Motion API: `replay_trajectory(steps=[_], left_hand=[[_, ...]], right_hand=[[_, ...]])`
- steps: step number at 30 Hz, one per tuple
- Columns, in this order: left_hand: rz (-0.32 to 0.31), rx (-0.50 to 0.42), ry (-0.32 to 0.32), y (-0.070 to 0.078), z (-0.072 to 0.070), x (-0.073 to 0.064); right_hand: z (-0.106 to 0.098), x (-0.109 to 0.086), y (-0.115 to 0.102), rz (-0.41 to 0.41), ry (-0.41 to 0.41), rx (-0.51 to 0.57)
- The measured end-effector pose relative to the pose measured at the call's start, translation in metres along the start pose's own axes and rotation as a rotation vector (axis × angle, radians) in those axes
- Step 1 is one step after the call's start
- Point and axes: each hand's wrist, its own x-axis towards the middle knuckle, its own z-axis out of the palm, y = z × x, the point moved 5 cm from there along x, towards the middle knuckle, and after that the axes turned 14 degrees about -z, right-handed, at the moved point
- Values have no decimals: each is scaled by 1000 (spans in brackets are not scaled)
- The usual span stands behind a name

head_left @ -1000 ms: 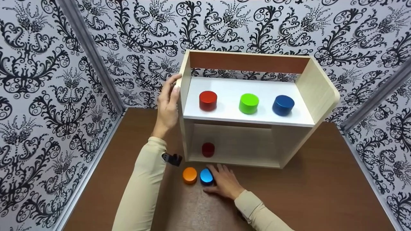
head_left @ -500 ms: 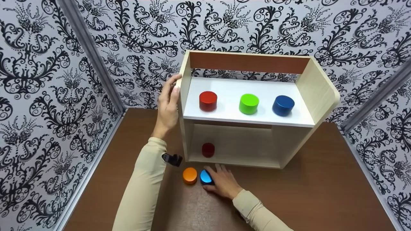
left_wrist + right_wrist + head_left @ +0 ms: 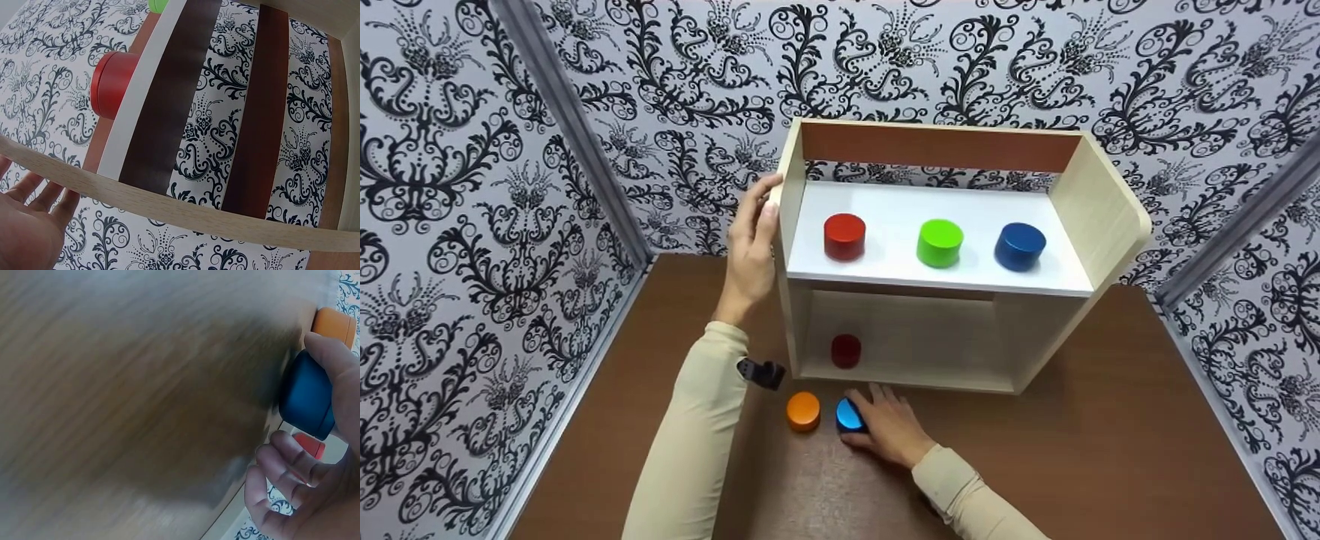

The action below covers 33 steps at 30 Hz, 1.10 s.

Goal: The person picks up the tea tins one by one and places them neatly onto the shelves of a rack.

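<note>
My right hand (image 3: pixel 894 431) holds a blue round container (image 3: pixel 850 415) between thumb and fingers, low over the table in front of the shelf. The right wrist view shows the thumb over the side of the blue container (image 3: pixel 306 395), with several other fingers loosely bent beside it. An orange round container (image 3: pixel 803 412) stands just left of it. My left hand (image 3: pixel 752 251) rests against the outer face of the wooden shelf unit's left side panel (image 3: pixel 789 225). In the left wrist view, its fingers (image 3: pixel 45 199) reach the panel's edge from outside, nearly straight.
On the white upper shelf (image 3: pixel 877 199) stand a red container (image 3: pixel 844 238), a green container (image 3: pixel 940 244) and a dark blue container (image 3: pixel 1020 247). Another red container (image 3: pixel 846 351) stands at the lower level's left. Patterned walls (image 3: pixel 885 67) enclose the brown table (image 3: pixel 1110 450).
My right hand has closed further round the blue container and shifted it slightly right, widening the space to the orange one. The left hand stays on the side panel.
</note>
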Motion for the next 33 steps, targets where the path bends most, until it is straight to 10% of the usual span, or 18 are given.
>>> replay_trajectory(steps=[22,33], left_hand=[[0,-10,7,1,0,-1],[10,10,13,2,0,0]], right_hand=[[-66,1,67,72,197,-81],[-63,11,90,140,209,-108]])
